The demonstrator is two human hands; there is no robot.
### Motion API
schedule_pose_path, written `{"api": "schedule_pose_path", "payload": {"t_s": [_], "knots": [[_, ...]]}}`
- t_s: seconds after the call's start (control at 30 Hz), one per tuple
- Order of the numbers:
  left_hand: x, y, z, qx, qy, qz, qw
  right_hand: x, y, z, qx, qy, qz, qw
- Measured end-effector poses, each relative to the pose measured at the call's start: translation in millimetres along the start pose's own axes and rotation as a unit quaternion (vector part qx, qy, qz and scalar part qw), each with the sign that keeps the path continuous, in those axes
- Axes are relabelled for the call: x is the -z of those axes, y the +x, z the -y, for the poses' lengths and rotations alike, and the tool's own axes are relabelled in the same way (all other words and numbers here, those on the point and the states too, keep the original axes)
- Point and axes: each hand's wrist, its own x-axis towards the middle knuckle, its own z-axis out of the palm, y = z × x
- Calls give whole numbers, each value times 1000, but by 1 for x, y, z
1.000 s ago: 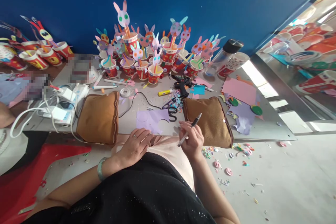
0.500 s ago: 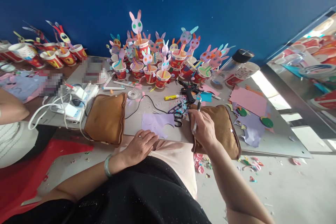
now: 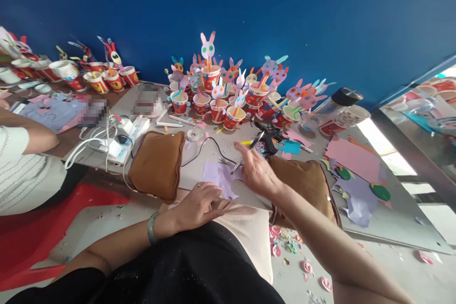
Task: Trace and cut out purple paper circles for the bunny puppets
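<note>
Left hand (image 3: 197, 204) is lying palm down close in front of the body, fingers (image 3: 217, 194) spread a bit and relaxed, not gripping anything. There's a green bangle (image 3: 152, 227) on that wrist and a ring on one finger, and the forearm runs back toward the lower left, bare. Right hand (image 3: 257, 171) is stretched further forward with the back of the hand facing up and the fingers curled around something thin. That arm comes in from the lower right, bare too and nearly straight.
</note>
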Motion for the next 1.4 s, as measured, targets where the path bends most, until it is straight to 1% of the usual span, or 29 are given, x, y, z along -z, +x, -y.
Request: {"api": "schedule_pose_path", "payload": {"t_s": [0.07, 0.13, 0.23, 0.37, 0.43, 0.53, 0.57, 0.6, 0.63, 0.67, 0.7, 0.73, 0.77, 0.8, 0.83, 0.97, 1.07, 1.23, 1.4], "knots": [[6, 4, -4, 17, -35, -4, 999, -1, -6, 30, 25, 14, 39, 999], [6, 6, -6, 29, -52, -13, 998, -3, -11, 53, 47, 19, 79, 996], [-1, 7, -6, 48, -53, -34, 997, -5, -13, 70, 65, 19, 102, 992], [-12, 5, -3, 62, -43, -61, 995, -1, -11, 73, 89, 18, 105, 990], [-16, 3, 0, 65, -40, -61, 995, 4, -12, 70, 130, 41, 96, 986], [-20, 1, 3, 53, -43, -88, 994, 10, -17, 53, 207, 101, 65, 971], [-21, 0, 5, 45, -46, -100, 993, 10, -19, 43, 209, 102, 51, 971], [-22, 0, 6, 38, -49, -111, 992, 10, -20, 32, 186, 79, 33, 979], [-23, 0, 7, 30, -52, -119, 991, 9, -19, 19, 140, 51, 23, 989], [-24, 0, 8, 21, -55, -125, 990, 7, -16, 5, 75, 20, 22, 997], [-24, 1, 9, 11, -55, -132, 990, 5, -11, -9, -5, -14, 36, 999], [-26, 1, 10, 1, -51, -141, 989, 2, -4, -23, -87, -50, 74, 992], [-27, 1, 11, -8, -43, -151, 988, -1, 5, -37, -167, -86, 138, 972], [-28, 1, 13, -16, -34, -159, 987, -4, 15, -50, -233, -117, 203, 944], [-30, 1, 14, -25, -24, -165, 986, -7, 26, -62, -257, -129, 224, 931], [-36, -2, 18, -59, 2, -169, 984, -22, 64, -97, -295, -147, 271, 905], [-37, -3, 20, -63, 8, -159, 985, -33, 82, -113, -310, -154, 292, 892], [-37, -2, 21, -66, -6, -163, 984, -47, 95, -131, -307, -147, 310, 888], [-37, -1, 22, -68, 10, -149, 986, -52, 94, -140, -297, -137, 311, 892]]}}
